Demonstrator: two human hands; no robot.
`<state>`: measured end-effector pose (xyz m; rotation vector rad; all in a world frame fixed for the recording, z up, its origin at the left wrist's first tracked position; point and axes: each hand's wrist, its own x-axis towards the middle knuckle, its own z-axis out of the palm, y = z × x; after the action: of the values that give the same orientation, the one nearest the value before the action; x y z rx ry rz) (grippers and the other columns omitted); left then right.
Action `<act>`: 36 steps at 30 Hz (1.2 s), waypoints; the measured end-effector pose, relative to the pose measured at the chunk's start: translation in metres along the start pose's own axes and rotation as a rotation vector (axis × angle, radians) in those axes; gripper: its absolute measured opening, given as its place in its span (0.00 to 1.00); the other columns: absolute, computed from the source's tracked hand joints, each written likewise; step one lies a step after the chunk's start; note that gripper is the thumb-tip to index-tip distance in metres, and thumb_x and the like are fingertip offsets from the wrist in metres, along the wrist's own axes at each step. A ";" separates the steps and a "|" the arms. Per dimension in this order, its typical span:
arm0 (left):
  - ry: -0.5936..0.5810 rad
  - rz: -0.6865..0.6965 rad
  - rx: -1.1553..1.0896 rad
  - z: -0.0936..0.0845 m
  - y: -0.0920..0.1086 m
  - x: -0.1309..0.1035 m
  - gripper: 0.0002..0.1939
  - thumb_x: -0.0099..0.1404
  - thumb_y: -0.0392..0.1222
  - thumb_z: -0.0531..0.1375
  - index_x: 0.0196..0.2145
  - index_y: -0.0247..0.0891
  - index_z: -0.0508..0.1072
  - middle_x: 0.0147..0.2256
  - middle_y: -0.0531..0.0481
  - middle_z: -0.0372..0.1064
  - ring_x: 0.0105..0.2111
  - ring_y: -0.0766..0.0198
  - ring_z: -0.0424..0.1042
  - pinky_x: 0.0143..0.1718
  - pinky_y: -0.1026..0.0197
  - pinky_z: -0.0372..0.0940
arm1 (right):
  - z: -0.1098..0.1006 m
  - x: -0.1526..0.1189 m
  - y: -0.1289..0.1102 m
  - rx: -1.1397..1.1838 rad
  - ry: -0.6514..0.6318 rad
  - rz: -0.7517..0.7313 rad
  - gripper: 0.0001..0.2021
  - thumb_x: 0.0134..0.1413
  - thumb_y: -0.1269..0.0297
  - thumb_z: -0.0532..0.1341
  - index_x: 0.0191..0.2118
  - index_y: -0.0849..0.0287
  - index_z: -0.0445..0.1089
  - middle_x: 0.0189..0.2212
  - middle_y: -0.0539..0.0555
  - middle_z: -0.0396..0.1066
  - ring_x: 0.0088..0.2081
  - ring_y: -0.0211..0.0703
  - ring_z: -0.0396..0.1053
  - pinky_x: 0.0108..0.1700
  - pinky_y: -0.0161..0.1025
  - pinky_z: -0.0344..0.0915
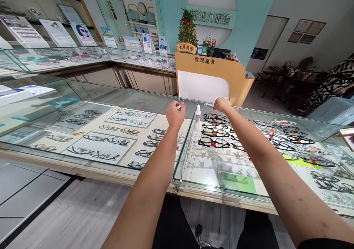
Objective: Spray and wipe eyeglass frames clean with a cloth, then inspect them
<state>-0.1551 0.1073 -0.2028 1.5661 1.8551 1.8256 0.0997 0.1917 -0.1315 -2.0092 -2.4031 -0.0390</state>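
Both my arms reach over the glass display counter. My left hand (176, 114) is closed around a small pale object (179, 107), too small to make out, above the left glass case. To the right, my right hand (222, 104) has its fingers pressed together near the far edge of the glass; a bit of red shows at the fingertips, and what they hold is not clear. Between the hands stands a small white spray bottle (197, 114) on the counter top. Rows of eyeglasses (214, 133) with small coloured tags lie beside it.
More eyeglasses (103, 140) lie in the left case. A wooden cashier desk (238, 70) with a plant (187, 28) stands beyond the counter. At the far right is a person (329, 81) in patterned clothing.
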 end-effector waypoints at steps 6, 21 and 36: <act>0.034 -0.023 0.004 0.001 0.001 0.001 0.14 0.73 0.48 0.62 0.31 0.44 0.65 0.34 0.47 0.73 0.36 0.56 0.71 0.45 0.55 0.68 | -0.027 -0.064 0.036 0.386 0.177 0.045 0.16 0.74 0.60 0.60 0.56 0.57 0.81 0.43 0.59 0.87 0.41 0.46 0.83 0.47 0.38 0.76; -0.587 0.024 -0.315 0.043 0.142 -0.079 0.24 0.71 0.62 0.65 0.26 0.42 0.69 0.21 0.55 0.57 0.21 0.65 0.55 0.25 0.59 0.52 | 0.011 -0.213 0.122 1.328 0.512 -0.101 0.16 0.57 0.50 0.68 0.43 0.53 0.71 0.30 0.49 0.80 0.35 0.43 0.79 0.44 0.40 0.76; -0.968 -0.501 -0.742 0.064 0.147 -0.117 0.34 0.42 0.60 0.85 0.38 0.36 0.81 0.25 0.55 0.70 0.21 0.70 0.60 0.23 0.64 0.53 | 0.015 -0.220 0.105 0.883 0.539 -0.425 0.17 0.65 0.69 0.59 0.53 0.56 0.80 0.43 0.56 0.86 0.42 0.51 0.79 0.47 0.43 0.72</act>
<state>0.0257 0.0337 -0.1698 1.1824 0.8506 1.0088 0.2422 -0.0061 -0.1505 -0.9424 -1.9239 0.3575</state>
